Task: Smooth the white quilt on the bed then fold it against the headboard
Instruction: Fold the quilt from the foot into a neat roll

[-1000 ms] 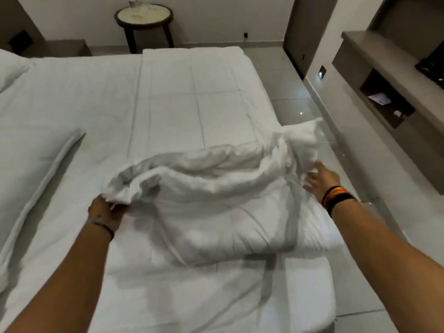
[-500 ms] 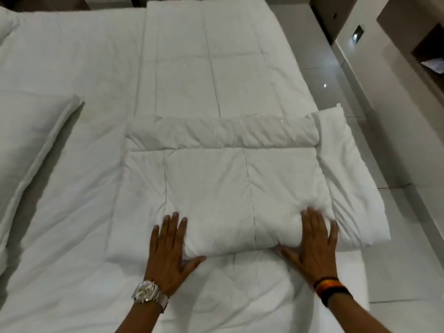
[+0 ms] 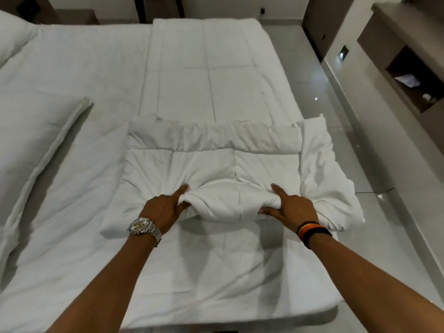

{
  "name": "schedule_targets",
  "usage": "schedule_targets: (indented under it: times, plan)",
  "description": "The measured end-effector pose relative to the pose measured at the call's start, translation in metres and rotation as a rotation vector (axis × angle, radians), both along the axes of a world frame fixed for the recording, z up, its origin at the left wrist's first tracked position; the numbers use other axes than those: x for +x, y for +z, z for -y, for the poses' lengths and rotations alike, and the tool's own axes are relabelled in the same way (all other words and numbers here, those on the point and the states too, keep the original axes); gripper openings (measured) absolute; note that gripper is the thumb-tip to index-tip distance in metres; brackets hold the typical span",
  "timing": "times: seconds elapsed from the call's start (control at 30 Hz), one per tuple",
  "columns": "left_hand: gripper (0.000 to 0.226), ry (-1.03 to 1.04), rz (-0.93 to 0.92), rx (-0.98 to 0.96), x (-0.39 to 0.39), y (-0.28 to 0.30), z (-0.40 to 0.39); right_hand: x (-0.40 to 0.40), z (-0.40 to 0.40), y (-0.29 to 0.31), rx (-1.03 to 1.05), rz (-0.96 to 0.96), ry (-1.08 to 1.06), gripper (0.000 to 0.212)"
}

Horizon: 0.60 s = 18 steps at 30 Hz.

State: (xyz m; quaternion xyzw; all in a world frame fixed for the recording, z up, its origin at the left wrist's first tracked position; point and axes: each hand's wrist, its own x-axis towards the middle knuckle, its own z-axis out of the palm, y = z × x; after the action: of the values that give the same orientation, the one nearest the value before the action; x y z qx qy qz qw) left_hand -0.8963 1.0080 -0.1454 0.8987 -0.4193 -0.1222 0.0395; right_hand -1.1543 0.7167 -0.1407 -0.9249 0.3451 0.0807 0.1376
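Note:
The white quilt (image 3: 206, 162) lies along the right strip of the bed (image 3: 79, 131), stretched flat toward the far end. Its near part is folded over into a thick pad with a rolled band across the top. A loose corner of that pad hangs off the bed's right side. My left hand (image 3: 163, 207), with a silver watch, pinches the pad's near fold from the left. Gripping the same fold from the right is my right hand (image 3: 292, 207), which wears dark and orange wristbands. The fold bunches up between them.
A white pillow (image 3: 31, 145) lies at the left, and another pillow (image 3: 12, 37) sits at the far left corner. Grey tiled floor (image 3: 319, 92) runs along the bed's right side. A brown wall unit (image 3: 408, 75) with an open niche stands at the right. Table legs (image 3: 158, 8) show beyond the bed.
The lifted quilt end was laid down as a folded pad, then pressed with flat palms. Both hands have now closed on its near fold and bunched it up.

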Motion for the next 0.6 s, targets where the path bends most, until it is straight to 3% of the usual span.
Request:
schedule_targets:
  times: [0.2, 0.37, 0.6]
  plan:
    - [0.051, 0.057, -0.042, -0.003, -0.048, 0.056, -0.053, -0.044, -0.060, 0.047, 0.052, 0.044, 0.053, 0.134]
    - [0.055, 0.092, -0.130, 0.057, -0.111, 0.094, -0.123, -0.113, -0.139, 0.085, 0.120, 0.063, 0.067, 0.115]
    - [0.052, 0.114, -0.509, 0.199, -0.225, 0.110, -0.240, -0.239, -0.246, 0.101, 0.368, -0.151, 0.106, 0.099]
